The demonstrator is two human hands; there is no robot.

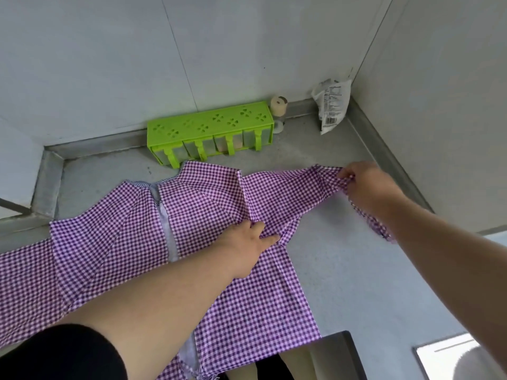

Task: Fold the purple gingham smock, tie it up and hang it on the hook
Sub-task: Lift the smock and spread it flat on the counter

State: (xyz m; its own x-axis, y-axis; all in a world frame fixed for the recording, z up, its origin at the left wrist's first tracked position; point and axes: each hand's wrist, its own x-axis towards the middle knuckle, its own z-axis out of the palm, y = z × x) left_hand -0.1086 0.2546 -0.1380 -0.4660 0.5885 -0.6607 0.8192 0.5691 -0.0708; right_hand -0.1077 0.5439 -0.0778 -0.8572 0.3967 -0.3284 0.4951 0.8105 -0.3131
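The purple gingham smock (115, 242) lies spread flat on the grey metal counter (343, 270), its neckline toward the back wall and a pale grey strip running down its middle. My left hand (247, 242) presses flat on the cloth where the right sleeve joins the body, fingers straight. My right hand (367, 187) pinches the cuff end of that right sleeve (288, 182), stretched out to the right. A loose bit of gingham hangs below my right wrist. No hook is in view.
A green seasoning rack (211, 127) stands against the back wall just behind the smock's collar. A small beige roll (279, 105) and a white plastic packet (332, 104) sit in the back right corner. Raised metal rims edge the counter at back, left and right.
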